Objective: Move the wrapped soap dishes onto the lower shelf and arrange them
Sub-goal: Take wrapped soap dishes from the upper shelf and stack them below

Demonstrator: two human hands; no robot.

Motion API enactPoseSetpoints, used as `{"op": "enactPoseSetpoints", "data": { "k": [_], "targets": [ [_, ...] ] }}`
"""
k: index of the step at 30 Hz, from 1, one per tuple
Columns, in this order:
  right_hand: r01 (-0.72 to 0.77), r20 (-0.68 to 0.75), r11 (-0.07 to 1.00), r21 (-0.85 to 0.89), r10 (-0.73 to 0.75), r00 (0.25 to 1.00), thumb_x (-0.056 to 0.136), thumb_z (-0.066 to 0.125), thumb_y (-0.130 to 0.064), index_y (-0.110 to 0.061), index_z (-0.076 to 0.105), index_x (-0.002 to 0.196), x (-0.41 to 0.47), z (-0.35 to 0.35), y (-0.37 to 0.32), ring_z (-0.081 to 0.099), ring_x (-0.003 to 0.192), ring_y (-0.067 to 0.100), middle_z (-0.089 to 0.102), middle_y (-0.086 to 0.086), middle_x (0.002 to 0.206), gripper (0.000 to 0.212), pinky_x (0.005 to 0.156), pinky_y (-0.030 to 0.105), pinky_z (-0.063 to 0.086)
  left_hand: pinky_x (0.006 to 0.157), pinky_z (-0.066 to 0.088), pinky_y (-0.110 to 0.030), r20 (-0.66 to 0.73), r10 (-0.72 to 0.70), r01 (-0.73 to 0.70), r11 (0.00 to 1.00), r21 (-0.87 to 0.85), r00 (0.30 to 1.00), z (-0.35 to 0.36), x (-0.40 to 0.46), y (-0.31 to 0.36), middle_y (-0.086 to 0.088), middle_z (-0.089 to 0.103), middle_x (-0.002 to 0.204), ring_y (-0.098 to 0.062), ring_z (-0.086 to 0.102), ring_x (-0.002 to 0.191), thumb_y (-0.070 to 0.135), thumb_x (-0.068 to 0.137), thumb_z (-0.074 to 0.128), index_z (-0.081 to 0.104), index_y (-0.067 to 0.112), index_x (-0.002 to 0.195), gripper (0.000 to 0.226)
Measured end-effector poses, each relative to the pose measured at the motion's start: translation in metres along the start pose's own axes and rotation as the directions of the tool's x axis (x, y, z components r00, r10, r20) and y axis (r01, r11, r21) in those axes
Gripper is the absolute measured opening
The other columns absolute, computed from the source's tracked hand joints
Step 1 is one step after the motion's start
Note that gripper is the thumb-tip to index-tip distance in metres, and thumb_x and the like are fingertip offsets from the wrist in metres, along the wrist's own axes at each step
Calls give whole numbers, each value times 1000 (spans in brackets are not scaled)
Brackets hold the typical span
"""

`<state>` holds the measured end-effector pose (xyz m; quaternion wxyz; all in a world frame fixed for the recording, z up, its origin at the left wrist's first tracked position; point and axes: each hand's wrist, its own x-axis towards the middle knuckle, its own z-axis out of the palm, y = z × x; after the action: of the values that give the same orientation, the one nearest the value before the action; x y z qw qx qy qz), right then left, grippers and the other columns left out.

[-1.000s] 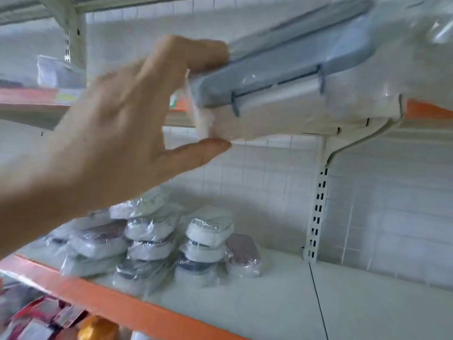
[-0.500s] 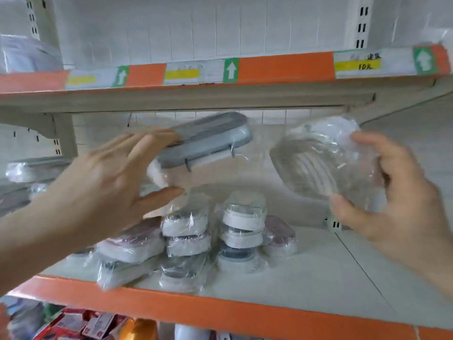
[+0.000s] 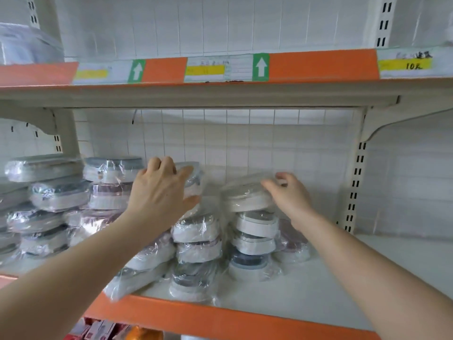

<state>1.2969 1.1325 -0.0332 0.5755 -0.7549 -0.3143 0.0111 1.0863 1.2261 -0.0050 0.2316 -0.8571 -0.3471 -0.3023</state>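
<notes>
Two wrapped soap dishes are being set on top of the stacks on the lower shelf [image 3: 306, 298]. One wrapped dish [image 3: 195, 179] is being gripped by the left hand [image 3: 159, 190], thumb below and fingers over its near side, above the middle stack [image 3: 196, 244]; whether it is already being borne by the dish beneath cannot be told, since the hand is covering the contact. A second wrapped dish [image 3: 245, 195] is being held down on the right-hand stack [image 3: 253, 241] by the right hand [image 3: 289, 195], whose fingers are curled over its far edge; whether the thumb is pinching it is hidden. The chief risk is being judged as a topple: the stacks are being built several dishes high, the plastic film looks slippery, and the top right dish is sitting tilted, so a careless release could send it sliding toward the open shelf or off the orange front edge [image 3: 220, 320]. A low dish [image 3: 137, 273] is already being seen jutting over that edge at the left. The leftmost piles [image 3: 49, 192] are being cut off by the frame, the dishes behind the left forearm are being hidden, and the price labels [image 3: 404, 63] on the upper shelf [image 3: 318, 67] are too blurred to be read in full.
</notes>
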Motion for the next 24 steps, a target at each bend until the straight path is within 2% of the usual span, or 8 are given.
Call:
{"op": "enactPoseSetpoints", "data": {
  "k": [5, 7, 9, 11, 14, 16, 21, 24],
  "targets": [
    [87, 117, 937, -339, -49, 992, 83, 50, -54, -15, 65, 98, 1, -4, 13, 58, 97, 24, 63, 3, 97, 44, 73, 30, 40, 97, 37, -38, 94, -10, 24, 989, -149, 996, 8, 6, -15, -5, 43, 130, -26, 37, 120, 67, 80, 45, 39, 33, 138, 68],
    [122, 125, 897, -425, -75, 989, 82, 49, -61, -15, 62, 110, 4, -6, 9, 53, 113, 26, 59, 8, 117, 55, 86, 33, 42, 101, 35, -40, 141, 5, 21, 983, -184, 990, 11, 7, -18, -4, 40, 135, -26, 35, 124, 71, 79, 44, 34, 34, 140, 72],
    [158, 172, 913, -376, -98, 980, 78, 55, -64, -20, 39, 139, 4, -7, 5, 31, 137, 24, 29, 8, 150, 77, 108, 36, 31, 104, 34, -41, 175, 1, 43, 968, -248, 984, 16, 8, -20, -2, 39, 137, -26, 34, 126, 77, 75, 38, 32, 34, 140, 79],
    [269, 312, 900, -342, -161, 936, 75, 63, -61, -30, 25, 146, 6, -7, 1, 17, 143, 19, 10, 2, 157, 87, 114, 36, 22, 106, 31, -40, 187, 0, 59, 948, -312, 982, 19, 8, -22, -2, 38, 138, -26, 32, 127, 73, 78, 43, 32, 33, 141, 75],
    [339, 480, 878, -339, -148, 865, 73, 74, -43, -31, 34, 142, 11, -5, 2, 42, 118, 13, 30, 1, 147, 81, 95, 23, 36, 106, 27, -35, 129, -14, 60, 931, -360, 992, 20, 7, -21, -4, 40, 136, -27, 32, 126, 56, 82, 54, 36, 31, 140, 65],
    [307, 421, 890, -338, -149, 895, 71, 78, -35, -33, 42, 136, 12, -4, 3, 44, 105, 12, 38, 2, 137, 75, 84, 20, 34, 104, 30, -35, 75, -51, 74, 938, -339, 996, 21, 4, -21, -4, 42, 135, -28, 33, 125, 52, 83, 56, 40, 29, 139, 62],
    [268, 216, 939, -215, -222, 951, 71, 76, -36, -32, 46, 130, 8, 8, -4, 42, 99, 11, 42, 1, 132, 66, 82, 20, 31, 99, 36, -39, 38, -142, 147, 938, -316, 989, 25, 0, -20, -8, 42, 135, -31, 33, 125, 49, 86, 53, 39, 24, 139, 60],
    [348, 347, 890, -294, -240, 906, 73, 73, -42, -31, 40, 134, 2, 20, -4, 46, 101, 12, 37, 2, 136, 70, 89, 23, 37, 98, 37, -40, 61, -142, 154, 945, -289, 988, 28, -1, -19, -8, 41, 136, -31, 33, 125, 54, 86, 48, 34, 23, 141, 64]
  ]
}}
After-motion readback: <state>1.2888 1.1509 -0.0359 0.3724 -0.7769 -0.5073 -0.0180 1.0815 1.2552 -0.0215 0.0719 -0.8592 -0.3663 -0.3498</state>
